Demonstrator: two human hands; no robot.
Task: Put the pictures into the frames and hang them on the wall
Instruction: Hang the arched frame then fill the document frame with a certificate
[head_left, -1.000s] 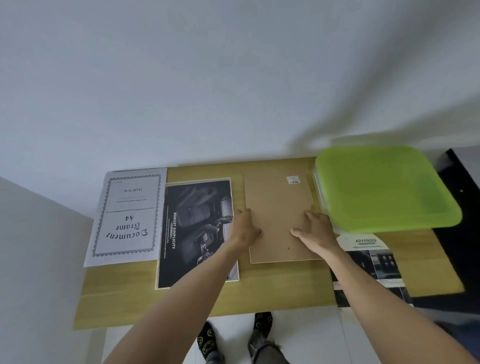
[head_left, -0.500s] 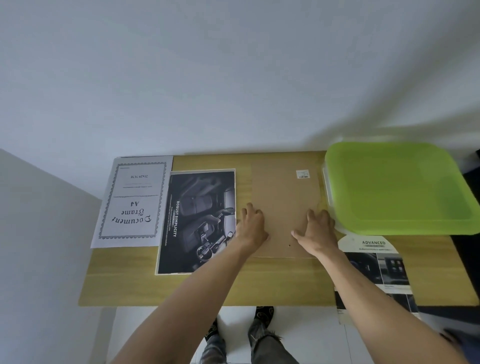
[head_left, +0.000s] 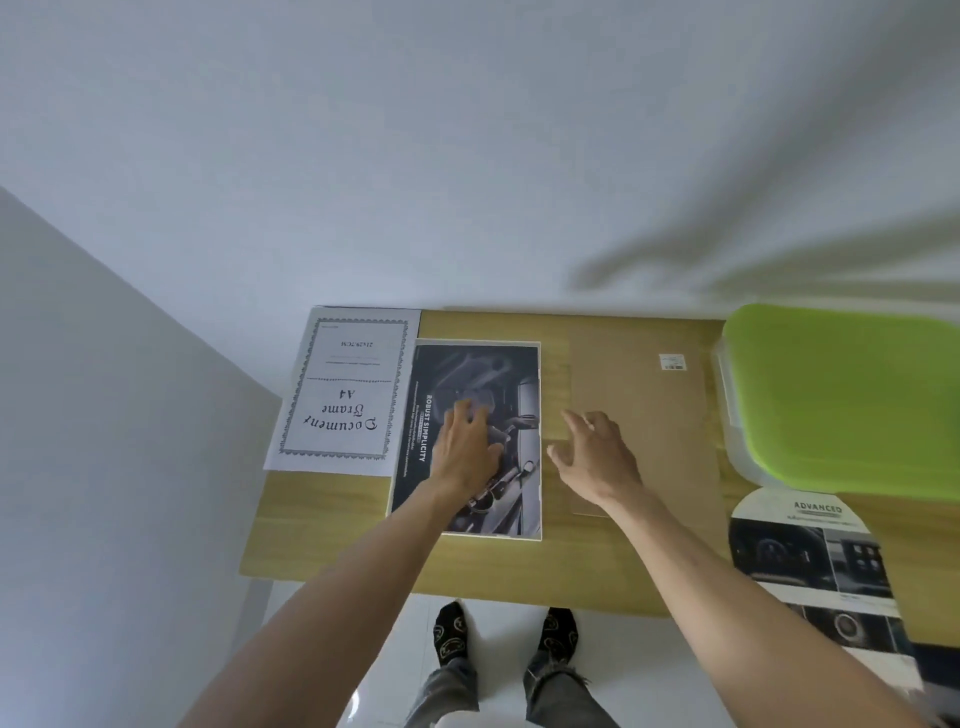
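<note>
A dark car-interior picture (head_left: 498, 384) lies flat on the wooden table (head_left: 322, 525), left of centre. My left hand (head_left: 465, 447) rests on it with fingers spread, holding nothing. A brown frame backing board (head_left: 649, 415) with a small white label lies to the right of the picture. My right hand (head_left: 597, 457) hovers open over the board's left edge, fingers apart. A white "Document Frame A4" insert sheet (head_left: 345, 389) lies at the table's far left.
A clear box with a lime-green lid (head_left: 847, 395) stands at the right. A second picture reading "ADVANCED" (head_left: 815, 566) hangs over the table's front right edge. A white wall rises behind the table, a grey wall at left. My feet show below the table edge.
Both hands left the backing board and shifted left. My left hand now lies on the dark picture, and my right hand sits at the board's left edge. The view also turned left.
</note>
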